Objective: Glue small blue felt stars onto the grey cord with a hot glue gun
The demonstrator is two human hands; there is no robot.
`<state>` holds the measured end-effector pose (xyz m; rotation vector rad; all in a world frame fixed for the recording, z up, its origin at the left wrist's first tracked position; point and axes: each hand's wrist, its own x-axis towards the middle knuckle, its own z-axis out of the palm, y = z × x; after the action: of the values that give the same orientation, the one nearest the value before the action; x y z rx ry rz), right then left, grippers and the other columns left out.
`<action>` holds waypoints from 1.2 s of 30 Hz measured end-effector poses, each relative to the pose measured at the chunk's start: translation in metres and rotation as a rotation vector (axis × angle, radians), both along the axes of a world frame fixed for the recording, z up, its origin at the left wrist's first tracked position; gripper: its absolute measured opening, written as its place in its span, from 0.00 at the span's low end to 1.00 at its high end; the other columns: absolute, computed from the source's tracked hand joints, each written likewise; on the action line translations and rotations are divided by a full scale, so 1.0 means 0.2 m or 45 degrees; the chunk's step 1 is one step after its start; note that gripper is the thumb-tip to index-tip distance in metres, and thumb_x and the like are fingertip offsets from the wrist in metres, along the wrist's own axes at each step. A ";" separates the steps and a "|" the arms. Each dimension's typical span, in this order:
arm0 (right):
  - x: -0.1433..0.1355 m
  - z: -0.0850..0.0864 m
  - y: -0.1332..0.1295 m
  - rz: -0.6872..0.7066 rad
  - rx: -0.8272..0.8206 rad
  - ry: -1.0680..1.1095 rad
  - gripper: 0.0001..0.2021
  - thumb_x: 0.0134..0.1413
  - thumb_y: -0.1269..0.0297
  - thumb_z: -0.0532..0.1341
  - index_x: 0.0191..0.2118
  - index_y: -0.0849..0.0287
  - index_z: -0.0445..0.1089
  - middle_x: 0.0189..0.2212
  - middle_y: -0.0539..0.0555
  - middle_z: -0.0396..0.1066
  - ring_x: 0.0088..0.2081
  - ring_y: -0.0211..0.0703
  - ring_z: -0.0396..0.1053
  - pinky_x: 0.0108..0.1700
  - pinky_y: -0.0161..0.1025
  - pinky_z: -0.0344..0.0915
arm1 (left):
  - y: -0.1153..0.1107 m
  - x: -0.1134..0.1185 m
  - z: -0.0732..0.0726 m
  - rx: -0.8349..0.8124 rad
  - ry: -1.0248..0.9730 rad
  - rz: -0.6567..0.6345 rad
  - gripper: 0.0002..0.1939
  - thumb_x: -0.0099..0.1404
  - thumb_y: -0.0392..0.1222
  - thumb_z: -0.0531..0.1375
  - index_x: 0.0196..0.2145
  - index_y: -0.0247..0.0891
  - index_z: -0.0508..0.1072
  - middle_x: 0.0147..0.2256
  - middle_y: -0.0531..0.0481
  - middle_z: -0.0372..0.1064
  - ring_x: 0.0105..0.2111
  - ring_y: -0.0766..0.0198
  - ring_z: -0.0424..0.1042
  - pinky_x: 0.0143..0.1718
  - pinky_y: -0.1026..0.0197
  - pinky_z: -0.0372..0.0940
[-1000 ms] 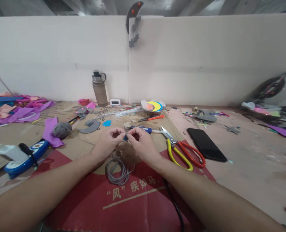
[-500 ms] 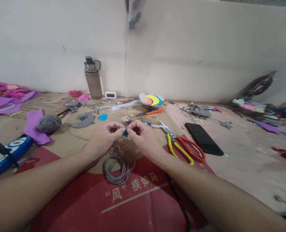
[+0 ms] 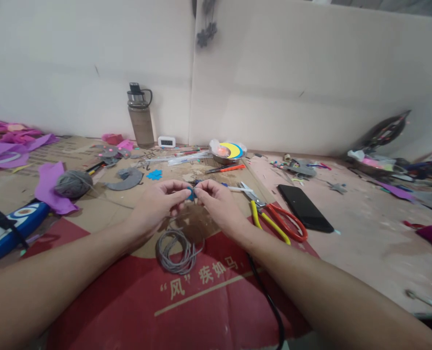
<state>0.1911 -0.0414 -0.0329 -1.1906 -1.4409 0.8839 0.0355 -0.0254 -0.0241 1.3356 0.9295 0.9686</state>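
Thumb and forefinger of my left hand point(image 3: 164, 201) pinch a small blue piece point(image 3: 190, 194) near the middle of the view. My right hand point(image 3: 217, 201) is closed at the same piece from the other side, its fingertips touching it. A coil of grey cord point(image 3: 177, 253) lies on the red printed cardboard point(image 3: 201, 311) just below my hands. Beyond my left hand lie a blue flower shape point(image 3: 154, 174) and a grey crescent point(image 3: 128, 180). The ball of grey yarn point(image 3: 73, 183) rests at the left.
Right of my hands lie scissors with red and yellow handles point(image 3: 285, 221) and a black phone point(image 3: 305, 208). Farther back stand a bottle point(image 3: 141, 121), a small white clock point(image 3: 166, 142) and a bowl point(image 3: 226, 158). Orange-handled scissors point(image 3: 232, 168) lie before the bowl.
The blue piece between my fingertips now shows higher up, and my left fingers have shifted slightly. The view has moved a little.
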 end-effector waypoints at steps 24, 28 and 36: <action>-0.03 0.01 -0.06 -0.037 0.099 -0.105 0.06 0.53 0.63 0.59 0.28 0.57 0.64 0.23 0.46 0.62 0.25 0.33 0.57 0.28 0.34 0.57 | 0.03 -0.02 0.01 0.115 -0.094 0.081 0.13 0.56 0.44 0.65 0.36 0.33 0.74 0.22 0.50 0.71 0.19 0.70 0.66 0.18 0.69 0.58; -0.02 0.00 -0.06 -0.007 0.128 -0.140 0.06 0.54 0.63 0.59 0.29 0.58 0.64 0.25 0.46 0.64 0.26 0.34 0.59 0.30 0.34 0.57 | 0.03 -0.02 0.01 0.115 -0.085 0.104 0.12 0.57 0.45 0.65 0.34 0.33 0.73 0.20 0.51 0.69 0.16 0.73 0.62 0.16 0.70 0.55; -0.03 -0.01 -0.08 0.049 0.330 -0.402 0.04 0.55 0.68 0.57 0.33 0.58 0.69 0.28 0.49 0.70 0.30 0.36 0.65 0.34 0.34 0.60 | 0.02 -0.02 0.05 0.067 -0.143 0.156 0.12 0.56 0.44 0.65 0.34 0.34 0.70 0.17 0.53 0.67 0.12 0.76 0.57 0.12 0.72 0.47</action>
<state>0.1846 -0.0583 -0.0354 -1.1422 -1.7775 0.5280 0.0323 -0.0216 -0.0149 1.2659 0.9129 1.1575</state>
